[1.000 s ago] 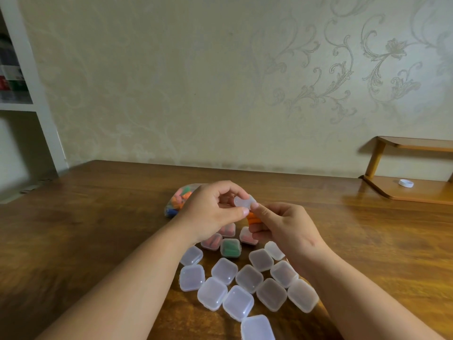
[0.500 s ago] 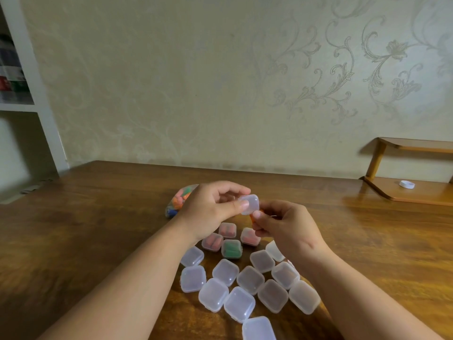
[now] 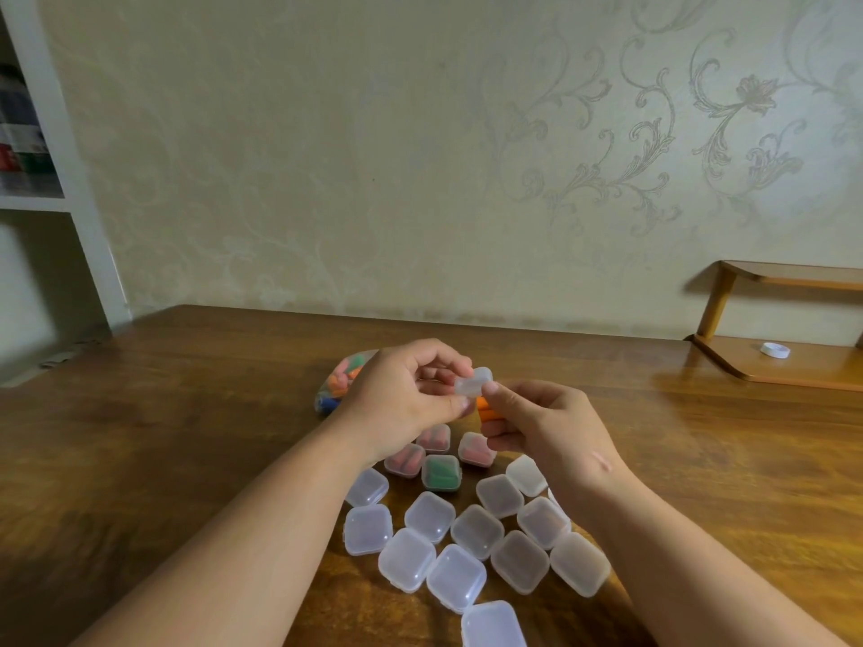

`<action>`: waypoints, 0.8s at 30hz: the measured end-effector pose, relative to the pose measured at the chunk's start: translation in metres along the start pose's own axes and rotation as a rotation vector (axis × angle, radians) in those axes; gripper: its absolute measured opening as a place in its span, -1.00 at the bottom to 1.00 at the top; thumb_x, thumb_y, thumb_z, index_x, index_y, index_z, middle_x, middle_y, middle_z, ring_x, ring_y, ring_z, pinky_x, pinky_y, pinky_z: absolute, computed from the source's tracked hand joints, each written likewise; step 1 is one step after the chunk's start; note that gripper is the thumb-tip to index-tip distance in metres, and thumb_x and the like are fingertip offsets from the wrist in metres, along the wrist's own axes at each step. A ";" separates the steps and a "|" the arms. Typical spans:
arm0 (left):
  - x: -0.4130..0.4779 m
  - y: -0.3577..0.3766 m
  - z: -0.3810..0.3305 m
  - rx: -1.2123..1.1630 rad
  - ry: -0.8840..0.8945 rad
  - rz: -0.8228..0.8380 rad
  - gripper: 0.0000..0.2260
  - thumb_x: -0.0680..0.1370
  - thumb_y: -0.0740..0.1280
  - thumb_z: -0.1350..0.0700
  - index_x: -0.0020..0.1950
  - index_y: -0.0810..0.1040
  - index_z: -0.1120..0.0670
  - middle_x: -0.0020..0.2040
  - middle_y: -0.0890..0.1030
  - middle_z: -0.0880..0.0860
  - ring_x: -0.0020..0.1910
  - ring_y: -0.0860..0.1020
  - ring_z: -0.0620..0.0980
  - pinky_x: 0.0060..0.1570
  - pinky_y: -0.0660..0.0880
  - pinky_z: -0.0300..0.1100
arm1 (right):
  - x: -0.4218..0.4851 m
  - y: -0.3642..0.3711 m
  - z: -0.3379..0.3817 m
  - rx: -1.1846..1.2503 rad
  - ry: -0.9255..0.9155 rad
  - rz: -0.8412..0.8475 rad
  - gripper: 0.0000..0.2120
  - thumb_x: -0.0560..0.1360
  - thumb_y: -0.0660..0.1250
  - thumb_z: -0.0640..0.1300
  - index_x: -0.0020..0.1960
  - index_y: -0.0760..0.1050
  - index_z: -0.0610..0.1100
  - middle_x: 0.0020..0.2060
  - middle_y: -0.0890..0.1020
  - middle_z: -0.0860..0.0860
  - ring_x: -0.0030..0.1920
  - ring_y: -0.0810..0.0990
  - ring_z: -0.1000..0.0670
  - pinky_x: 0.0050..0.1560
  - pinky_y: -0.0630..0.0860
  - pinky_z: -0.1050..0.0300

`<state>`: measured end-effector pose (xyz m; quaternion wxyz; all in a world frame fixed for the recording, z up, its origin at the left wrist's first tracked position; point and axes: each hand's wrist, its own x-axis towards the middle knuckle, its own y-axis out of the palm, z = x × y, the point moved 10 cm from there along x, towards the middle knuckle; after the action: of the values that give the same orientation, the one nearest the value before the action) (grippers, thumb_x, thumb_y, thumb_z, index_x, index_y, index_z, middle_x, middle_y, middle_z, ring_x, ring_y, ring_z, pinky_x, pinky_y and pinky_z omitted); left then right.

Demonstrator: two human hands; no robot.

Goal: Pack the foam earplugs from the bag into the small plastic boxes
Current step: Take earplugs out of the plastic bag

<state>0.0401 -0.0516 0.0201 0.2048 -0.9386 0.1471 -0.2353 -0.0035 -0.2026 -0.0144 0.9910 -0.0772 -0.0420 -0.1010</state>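
Observation:
A small clear plastic box (image 3: pixel 473 381) is held above the table between both hands. My left hand (image 3: pixel 401 399) pinches its left side with thumb and fingers. My right hand (image 3: pixel 537 422) touches the box's right edge with a fingertip and holds orange earplugs (image 3: pixel 485 410) in its curled fingers. Behind my left hand lies the clear bag (image 3: pixel 343 380) of coloured earplugs. Below the hands stand several shut boxes holding pink or green earplugs (image 3: pixel 441 472). Several shut translucent boxes (image 3: pixel 476 532) that look empty lie closer to me.
The wooden table (image 3: pixel 187 413) reaches the wall at the back. A small wooden shelf (image 3: pixel 784 366) at the right rear carries a white cap (image 3: pixel 775 350). A white bookcase (image 3: pixel 42 179) stands at the far left.
The small box has tipped and shifted slightly in my fingers. The orange earplugs, hidden half a second ago, show again under my right fingers. Both hands stay in the same place.

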 end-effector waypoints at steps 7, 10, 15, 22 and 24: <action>-0.002 0.001 -0.001 0.028 -0.003 0.009 -0.77 0.46 0.52 0.17 0.00 0.63 -0.13 -0.02 0.67 -0.10 0.02 0.64 -0.12 0.05 0.65 -0.03 | -0.001 0.004 0.006 -0.118 -0.052 0.013 -0.76 0.47 0.36 0.11 0.04 0.64 0.02 -0.27 0.71 0.08 -0.21 0.69 0.09 -0.07 0.67 0.09; -0.003 0.003 -0.005 0.000 0.006 0.035 -0.73 0.45 0.51 0.20 0.01 0.61 -0.15 -0.01 0.67 -0.15 0.02 0.64 -0.19 0.07 0.64 -0.12 | -0.003 0.006 0.010 -0.178 -0.089 0.035 -0.87 0.47 0.36 0.11 -0.04 0.61 0.10 -0.27 0.71 0.08 -0.22 0.68 0.11 -0.07 0.66 0.10; -0.003 0.008 -0.001 0.050 0.005 0.065 -0.64 0.46 0.48 0.22 0.09 0.56 -0.20 0.06 0.64 -0.13 0.09 0.62 -0.13 0.10 0.64 -0.03 | -0.006 0.007 0.011 -0.220 -0.098 0.041 -0.89 0.54 0.34 0.02 -0.14 0.61 0.11 -0.30 0.70 0.07 -0.25 0.67 0.09 -0.15 0.65 0.17; -0.005 0.009 -0.005 0.030 0.009 0.106 -0.58 0.53 0.43 0.18 0.11 0.54 -0.38 0.17 0.58 -0.19 0.17 0.57 -0.18 0.02 0.62 -0.27 | -0.005 0.006 0.006 -0.089 -0.032 0.025 -0.89 0.55 0.34 -0.01 -0.08 0.64 0.04 -0.28 0.71 0.05 -0.21 0.68 0.05 -0.12 0.65 0.15; -0.004 0.005 -0.005 -0.016 0.002 0.071 -0.65 0.54 0.42 0.18 0.07 0.56 -0.32 0.14 0.60 -0.19 0.13 0.59 -0.20 -0.02 0.60 -0.32 | -0.004 0.003 0.003 0.003 0.029 0.006 -0.86 0.56 0.32 -0.07 -0.05 0.66 -0.05 -0.28 0.71 0.00 -0.22 0.67 0.02 -0.13 0.65 0.14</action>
<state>0.0335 -0.0562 0.0199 0.2053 -0.9343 0.1824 -0.2275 -0.0073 -0.1988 -0.0127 0.9919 -0.0742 -0.0276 -0.0992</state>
